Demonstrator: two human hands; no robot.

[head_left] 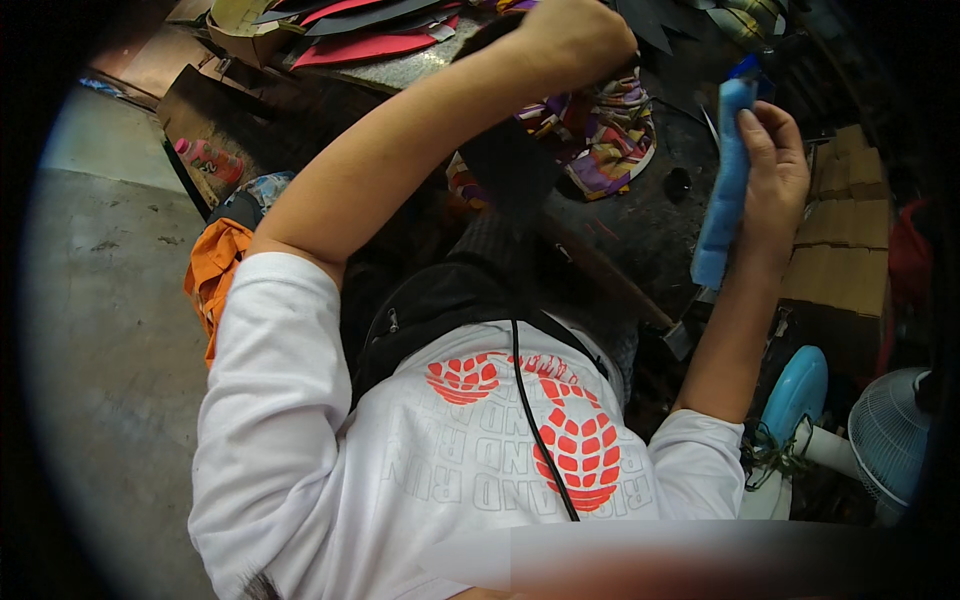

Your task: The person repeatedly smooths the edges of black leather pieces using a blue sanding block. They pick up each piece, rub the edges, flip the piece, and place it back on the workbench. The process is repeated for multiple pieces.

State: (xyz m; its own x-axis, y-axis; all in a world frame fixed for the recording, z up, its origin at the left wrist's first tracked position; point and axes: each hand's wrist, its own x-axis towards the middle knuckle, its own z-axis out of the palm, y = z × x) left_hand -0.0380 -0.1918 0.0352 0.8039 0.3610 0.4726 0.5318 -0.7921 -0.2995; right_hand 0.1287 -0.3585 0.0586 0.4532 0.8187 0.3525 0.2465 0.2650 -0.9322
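My right hand (778,165) is raised at the right, its thumb and fingers pinching a long, light-blue, foam-like strip (722,185) that hangs down along the wrist. A darker blue piece (745,67) shows at the strip's upper end. My left arm reaches across to the top middle, where my left hand (578,45) is curled closed with its back to me. Its fingertips are hidden, so what they grip cannot be made out. Under that hand lies a bunched multicoloured cloth (612,140). A black flat sheet (510,170) hangs below my left forearm.
Red and black flat pieces (370,25) are piled on the bench at the top. Stacked brown cardboard (835,225) stands at the right, above a fan (890,435). A pink bottle (210,160) and orange cloth (215,265) are at the left.
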